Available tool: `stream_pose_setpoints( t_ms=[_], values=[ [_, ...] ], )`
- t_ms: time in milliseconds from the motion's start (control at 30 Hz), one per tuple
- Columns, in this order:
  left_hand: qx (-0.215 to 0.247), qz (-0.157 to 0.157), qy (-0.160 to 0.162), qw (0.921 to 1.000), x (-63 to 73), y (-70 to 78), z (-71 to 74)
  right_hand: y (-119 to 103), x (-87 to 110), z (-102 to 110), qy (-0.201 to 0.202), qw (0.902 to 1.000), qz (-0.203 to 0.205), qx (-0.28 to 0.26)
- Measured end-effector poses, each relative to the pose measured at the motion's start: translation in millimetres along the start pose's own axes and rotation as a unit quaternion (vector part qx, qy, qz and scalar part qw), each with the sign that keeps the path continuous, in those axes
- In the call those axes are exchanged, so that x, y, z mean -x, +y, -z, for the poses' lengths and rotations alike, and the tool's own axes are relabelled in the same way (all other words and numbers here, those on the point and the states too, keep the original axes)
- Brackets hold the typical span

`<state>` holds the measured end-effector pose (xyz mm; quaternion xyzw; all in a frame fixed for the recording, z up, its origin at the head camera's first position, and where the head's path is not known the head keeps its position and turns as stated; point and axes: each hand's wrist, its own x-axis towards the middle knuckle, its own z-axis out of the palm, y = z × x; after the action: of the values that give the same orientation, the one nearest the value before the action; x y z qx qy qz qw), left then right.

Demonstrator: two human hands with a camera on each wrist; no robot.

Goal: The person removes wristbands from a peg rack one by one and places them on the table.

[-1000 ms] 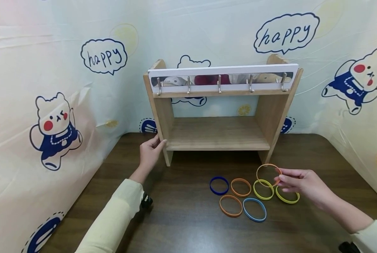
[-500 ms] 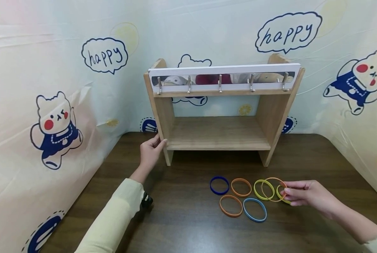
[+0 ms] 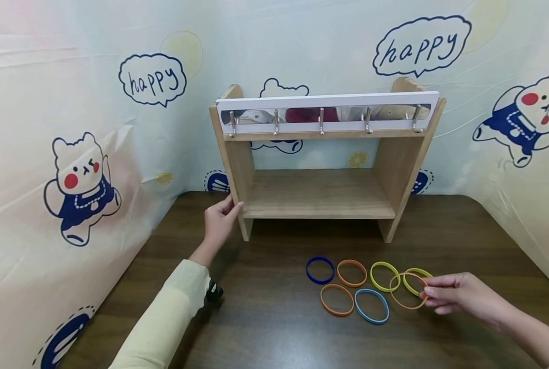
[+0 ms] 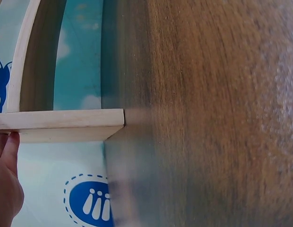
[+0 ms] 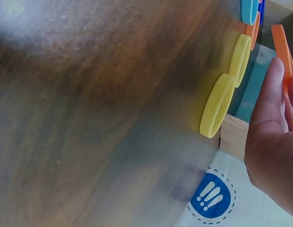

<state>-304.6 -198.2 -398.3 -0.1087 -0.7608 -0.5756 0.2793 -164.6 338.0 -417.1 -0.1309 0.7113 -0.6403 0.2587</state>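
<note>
My right hand (image 3: pixel 465 297) pinches an orange silicone wristband (image 3: pixel 410 308) between thumb and fingers, tilted up over the table's right part. In the right wrist view this wristband (image 5: pixel 281 45) shows edge-on at the fingertips. In the head view it overlaps two yellow wristbands (image 3: pixel 376 284). Left of these lie a dark blue wristband (image 3: pixel 309 273), two orange wristbands (image 3: pixel 339 274) and a light blue wristband (image 3: pixel 370 321). My left hand (image 3: pixel 219 223) grips the front edge of the wooden rack's (image 3: pixel 320 200) left side panel, low down; some of its fingers are hidden behind the panel.
A white strip (image 3: pixel 297 130) with several metal hooks (image 3: pixel 321 120) runs across the rack's upper front. The rack stands at the back of the brown table (image 3: pixel 274 307). A printed curtain (image 3: pixel 164 138) encloses the table at the back and sides.
My right hand has moved toward me and slightly right, carrying the orange wristband away from the rack. The left hand keeps its grip on the panel.
</note>
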Motion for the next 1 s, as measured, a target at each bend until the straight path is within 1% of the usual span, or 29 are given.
stream_pose_setpoints(
  t_ms=[33,100,200,333,467,567,800,933,1000],
  values=[
    [0.002,0.004,0.002,1.0,-0.7,-4.4,-0.3,1,0.7,0,-0.005,1.0,-0.003,-0.001],
    [0.0,0.01,0.003,0.9999,-0.9,-7.6,-0.3,4,1.9,-1,-0.011,0.9999,-0.008,-0.004],
    [0.001,0.003,0.005,1.0,-1.2,-11.3,-0.9,8,3.4,-1,-0.018,0.9997,-0.013,-0.01],
    [0.006,-0.005,0.006,1.0,-2.2,-13.5,-1.5,13,6.0,-1,-0.023,0.9994,-0.019,-0.015],
    [0.007,0.004,0.004,1.0,-2.8,-12.4,-0.8,17,9.2,-1,-0.028,0.9992,-0.024,-0.015],
    [0.006,0.002,0.002,1.0,-2.2,-7.4,0.0,19,11.0,-1,-0.031,0.9989,-0.03,-0.019],
    [-0.012,-0.01,-0.005,0.9999,5.6,25.3,1.0,22,14.0,-2,-0.031,0.9985,-0.042,-0.019],
    [-0.016,-0.011,-0.003,0.9998,7.0,28.7,1.2,23,16.3,-2,-0.034,0.9981,-0.048,-0.019],
    [-0.009,-0.012,-0.002,0.9999,7.0,28.5,1.4,24,16.6,-2,-0.037,0.9975,-0.056,-0.025]
  ],
)
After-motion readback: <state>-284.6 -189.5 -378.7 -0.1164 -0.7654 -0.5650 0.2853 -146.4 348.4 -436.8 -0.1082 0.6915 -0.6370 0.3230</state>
